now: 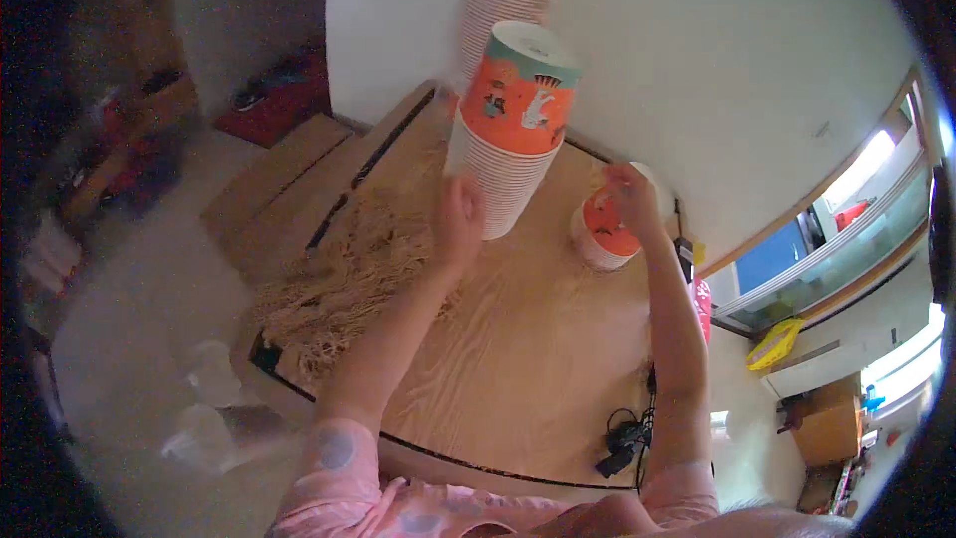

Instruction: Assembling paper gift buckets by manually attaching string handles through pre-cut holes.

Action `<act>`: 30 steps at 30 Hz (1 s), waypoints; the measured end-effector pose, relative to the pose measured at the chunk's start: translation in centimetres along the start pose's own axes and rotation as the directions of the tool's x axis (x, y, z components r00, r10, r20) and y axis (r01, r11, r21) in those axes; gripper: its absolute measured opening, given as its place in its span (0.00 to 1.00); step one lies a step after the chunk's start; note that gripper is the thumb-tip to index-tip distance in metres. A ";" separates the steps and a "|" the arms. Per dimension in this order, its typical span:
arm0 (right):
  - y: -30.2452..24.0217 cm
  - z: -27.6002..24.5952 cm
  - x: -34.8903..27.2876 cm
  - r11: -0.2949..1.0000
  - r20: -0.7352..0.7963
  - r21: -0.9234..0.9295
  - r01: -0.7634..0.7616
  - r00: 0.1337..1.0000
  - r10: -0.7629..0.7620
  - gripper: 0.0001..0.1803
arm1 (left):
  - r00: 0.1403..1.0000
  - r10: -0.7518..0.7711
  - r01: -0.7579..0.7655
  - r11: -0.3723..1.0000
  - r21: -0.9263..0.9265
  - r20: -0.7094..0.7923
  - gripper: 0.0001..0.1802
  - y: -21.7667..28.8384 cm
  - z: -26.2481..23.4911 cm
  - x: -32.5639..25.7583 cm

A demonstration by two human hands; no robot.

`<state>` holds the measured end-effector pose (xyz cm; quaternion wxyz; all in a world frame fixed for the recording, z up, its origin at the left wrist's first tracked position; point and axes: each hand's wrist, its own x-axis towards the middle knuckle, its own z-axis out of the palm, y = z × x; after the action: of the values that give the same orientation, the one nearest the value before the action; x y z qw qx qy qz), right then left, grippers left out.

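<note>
My left hand [458, 224] grips the lower part of a tall stack of orange paper cups [508, 130] that leans over the wooden table [528, 359]. My right hand [630, 197] rests on the rim of a short stack of orange cups [602, 234] standing on the table at the right. A pile of thin straw-coloured strands [334, 284] lies spread on the table's left part, just below my left forearm. Behind the held stack, another tall stack of pale cups [503, 5] rises against the white wall.
A black cable and plug [625, 438] lie near the table's front right edge. Clear plastic cups [204, 408] lie on the floor at the lower left. Wooden boards [269, 179] lie on the floor beyond the table. A window [846, 229] is at the right.
</note>
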<state>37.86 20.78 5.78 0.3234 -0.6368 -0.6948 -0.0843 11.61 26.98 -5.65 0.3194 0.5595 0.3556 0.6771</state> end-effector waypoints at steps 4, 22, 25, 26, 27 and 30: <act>-3.7 3.5 2.6 0.760 0.133 0.585 -0.284 0.957 0.256 0.12 | 0.980 -0.177 0.174 0.984 -0.047 -0.086 0.13 2.6 -1.3 8.5; -4.2 4.1 5.2 0.240 0.442 0.763 -0.600 0.756 0.483 0.09 | 0.812 -0.539 0.574 0.806 -0.144 0.224 0.09 1.8 -0.4 14.4; -3.0 4.4 5.5 0.204 0.489 0.774 -0.599 0.771 0.408 0.09 | 0.774 -0.582 0.630 0.746 -0.216 0.248 0.05 2.9 -0.7 14.5; -2.5 4.8 5.7 0.192 0.515 0.778 -0.598 0.783 0.350 0.08 | 0.788 -0.571 0.614 0.753 -0.237 0.228 0.04 3.6 -0.8 14.5; -3.5 4.6 6.0 0.191 0.517 0.777 -0.600 0.781 0.351 0.08 | 0.800 -0.564 0.600 0.757 -0.258 0.205 0.03 4.3 -1.1 14.5; -4.8 4.1 7.1 0.165 0.371 0.867 -0.470 0.830 0.417 0.07 | 0.823 -0.539 0.568 0.767 -0.298 0.181 0.05 7.4 -1.1 14.7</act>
<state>32.07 27.98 7.99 0.6225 -0.5031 -0.4011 0.4456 7.75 35.02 8.27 0.6108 0.3945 0.3688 0.5791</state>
